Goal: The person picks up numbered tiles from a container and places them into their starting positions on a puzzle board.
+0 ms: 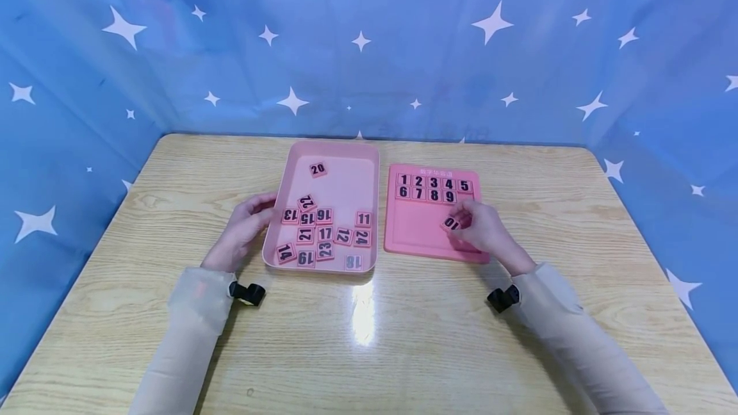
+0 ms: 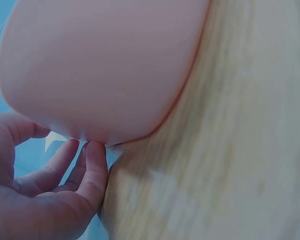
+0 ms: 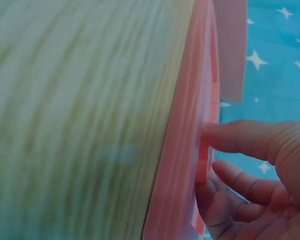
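My right hand [image 1: 477, 228] pinches a pink number tile [image 1: 451, 223] marked 10 between thumb and fingers. It holds the tile tilted, close over the lower right of the pink board [image 1: 412, 229]. In the right wrist view the tile [image 3: 203, 162] shows edge-on between thumb and fingertips. Tiles 1 to 9 sit in two rows at the top of the board. My left hand [image 1: 245, 229] has its fingertips at the left side of the pale pink tray [image 1: 373, 184]. In the left wrist view, relaxed fingers [image 2: 95, 167] touch the outer wall of the tray [image 2: 100, 70].
Inside the tray lie several loose number tiles [image 1: 325, 234], mostly at its near end, with a 20 tile [image 1: 318, 169] farther back. Tray and board stand side by side on a wooden table [image 1: 323, 351]. A blue star-patterned curtain [image 1: 334, 69] surrounds the table's back and sides.
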### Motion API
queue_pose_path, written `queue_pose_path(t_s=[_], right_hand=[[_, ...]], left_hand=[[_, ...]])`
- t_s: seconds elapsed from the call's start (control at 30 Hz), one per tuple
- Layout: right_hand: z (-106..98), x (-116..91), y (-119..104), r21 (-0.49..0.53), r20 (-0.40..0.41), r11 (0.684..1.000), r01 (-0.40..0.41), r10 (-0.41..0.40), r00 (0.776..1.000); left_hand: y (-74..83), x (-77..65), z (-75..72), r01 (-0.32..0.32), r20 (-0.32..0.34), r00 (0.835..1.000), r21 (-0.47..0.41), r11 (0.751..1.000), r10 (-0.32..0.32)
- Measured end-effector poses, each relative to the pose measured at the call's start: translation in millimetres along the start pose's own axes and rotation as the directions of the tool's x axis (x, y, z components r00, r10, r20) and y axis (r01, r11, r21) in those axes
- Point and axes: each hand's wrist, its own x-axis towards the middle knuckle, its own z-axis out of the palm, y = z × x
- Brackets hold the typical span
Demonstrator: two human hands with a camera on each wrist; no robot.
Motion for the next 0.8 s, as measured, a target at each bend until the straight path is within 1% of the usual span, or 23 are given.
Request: queue_pose_path(t_s=[0.1, 0.33, 0.53, 0.63, 0.8], right_hand=[[-1, 1, 0, -0.038, 0.002, 0.999, -0.001, 0.001, 1.000], [-3, 4, 0, -0.154, 0.015, 0.986, -0.070, 0.073, 0.997], [-3, 4, 0, -0.259, -0.015, 0.963, -0.073, 0.071, 0.997], [-4, 2, 0, -0.277, -0.023, 0.958, -0.068, 0.064, 0.998], [-11, -5, -2, -0.243, -0.003, 0.966, -0.086, 0.088, 0.996]], left_hand=[[0.0, 0.4, -0.4, -0.002, 0.002, 1.000, 0.003, 1.000, 0.002], [-1.1, 1.8, -2.0, -0.007, 0.007, 1.000, 0.009, 1.000, 0.007], [-1.4, 1.2, -2.2, -0.005, 0.012, 1.000, -0.007, 1.000, 0.005], [-0.9, 0.7, -2.3, -0.006, 0.014, 1.000, -0.007, 1.000, 0.006], [0.2, -0.3, -2.2, -0.010, 0.022, 1.000, -0.002, 1.000, 0.010]])
